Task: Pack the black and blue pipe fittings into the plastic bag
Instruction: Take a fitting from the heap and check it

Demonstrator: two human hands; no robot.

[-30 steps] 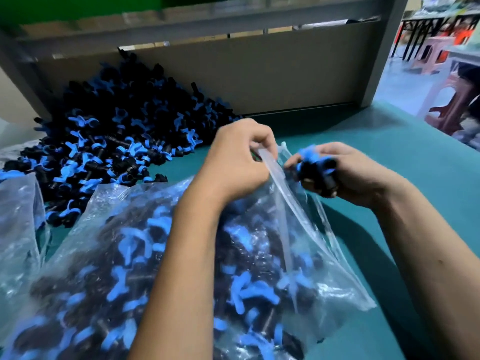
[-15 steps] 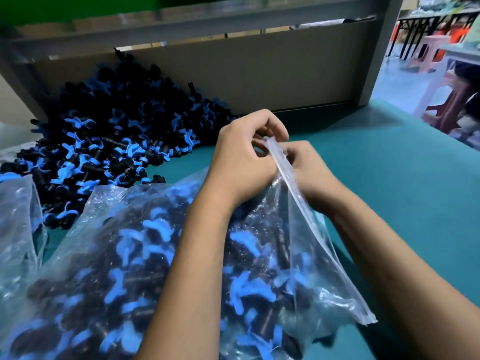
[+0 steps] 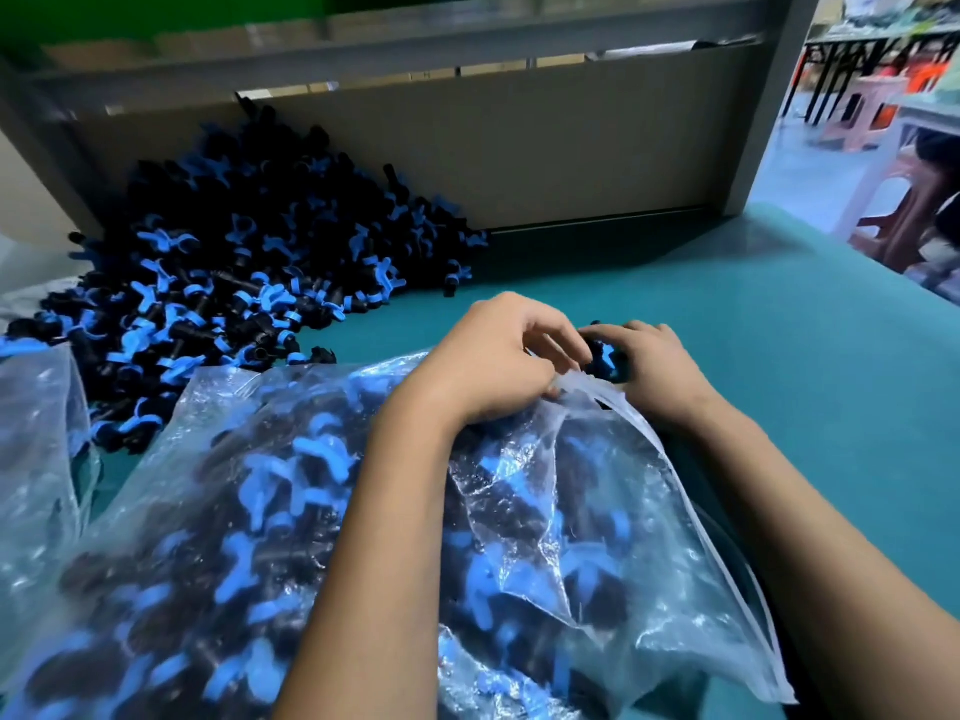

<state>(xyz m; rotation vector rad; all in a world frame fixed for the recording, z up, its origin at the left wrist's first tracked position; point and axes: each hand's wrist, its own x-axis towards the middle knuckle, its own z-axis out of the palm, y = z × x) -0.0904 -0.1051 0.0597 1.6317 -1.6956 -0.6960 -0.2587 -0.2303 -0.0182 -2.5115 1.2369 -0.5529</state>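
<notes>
A clear plastic bag [image 3: 597, 522], stuffed with black and blue pipe fittings, lies in front of me on the teal table [image 3: 779, 356]. My left hand [image 3: 493, 356] pinches the bag's upper edge at its mouth. My right hand [image 3: 660, 366] is just right of it, fingers curled round a few black and blue fittings [image 3: 605, 353] at the bag's opening. A large loose pile of the same fittings [image 3: 249, 272] is heaped at the back left against a board.
A second clear bag [image 3: 36, 449] lies at the left edge. A beige board [image 3: 571, 148] and grey frame close the table's back. The table's right edge drops off to a floor with stools [image 3: 878, 111].
One second ago my right hand held fittings beside the bag. Half a second ago it reached into the mouth. Now both hands sit lower, fittings still showing in the right hand at the opening.
</notes>
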